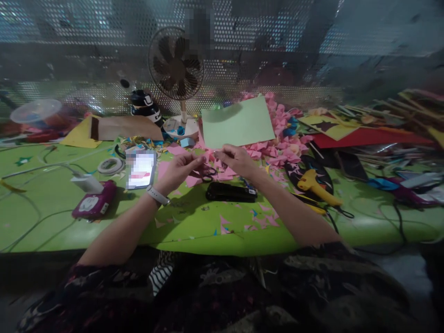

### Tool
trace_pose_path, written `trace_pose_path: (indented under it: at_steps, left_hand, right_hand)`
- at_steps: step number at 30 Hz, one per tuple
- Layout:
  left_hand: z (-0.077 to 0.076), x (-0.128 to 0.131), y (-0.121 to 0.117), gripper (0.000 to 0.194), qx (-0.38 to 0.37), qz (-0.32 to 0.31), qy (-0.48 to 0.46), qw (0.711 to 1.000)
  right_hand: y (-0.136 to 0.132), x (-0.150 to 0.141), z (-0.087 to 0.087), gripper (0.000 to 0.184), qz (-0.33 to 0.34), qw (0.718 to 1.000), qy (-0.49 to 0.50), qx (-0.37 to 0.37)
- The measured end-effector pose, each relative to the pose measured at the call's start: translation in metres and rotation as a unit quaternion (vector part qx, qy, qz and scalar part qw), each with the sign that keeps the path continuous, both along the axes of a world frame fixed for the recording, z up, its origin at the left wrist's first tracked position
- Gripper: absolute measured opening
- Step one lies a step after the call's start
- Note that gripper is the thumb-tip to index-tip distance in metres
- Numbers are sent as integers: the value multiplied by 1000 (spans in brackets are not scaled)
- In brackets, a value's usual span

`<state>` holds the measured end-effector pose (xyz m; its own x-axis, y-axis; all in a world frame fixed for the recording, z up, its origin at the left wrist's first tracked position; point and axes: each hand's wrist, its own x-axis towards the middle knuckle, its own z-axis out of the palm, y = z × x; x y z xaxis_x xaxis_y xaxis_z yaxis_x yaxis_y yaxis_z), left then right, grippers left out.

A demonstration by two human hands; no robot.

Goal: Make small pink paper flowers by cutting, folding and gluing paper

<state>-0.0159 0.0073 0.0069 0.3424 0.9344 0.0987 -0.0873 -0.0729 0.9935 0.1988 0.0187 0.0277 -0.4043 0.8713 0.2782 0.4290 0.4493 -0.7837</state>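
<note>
My left hand (180,170) and my right hand (236,159) meet over the green table (52,208), fingers pinched together on a small pink paper piece (210,156). A white watch sits on my left wrist. Under the hands lie scissors (207,174) and several pink paper squares (222,173). A black oblong object (231,191) rests just in front of my right forearm. A pale green sheet (237,122) stands behind the hands.
A phone (140,169) with a lit screen, a tape roll (111,165) and a magenta device (94,201) lie to the left. A small fan (176,69) stands at the back. A yellow glue gun (315,185) and a heap of pink folded paper (277,138) lie to the right.
</note>
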Motion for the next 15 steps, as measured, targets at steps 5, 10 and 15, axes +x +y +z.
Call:
trace_pose_path:
  at_steps: [5,10,15]
  left_hand:
    - [-1,-1,7,40,-13,78,-78,994]
    - [-7,-2,12,37,-35,96,-85,991]
    - [-8,-2,12,30,-54,85,-81,992]
  right_hand:
    - [16,-6,-12,16,14,968,-248,18]
    - [19,-29,-12,26,20,908,-417,-9]
    - [22,-45,1,37,12,869,-494,-26]
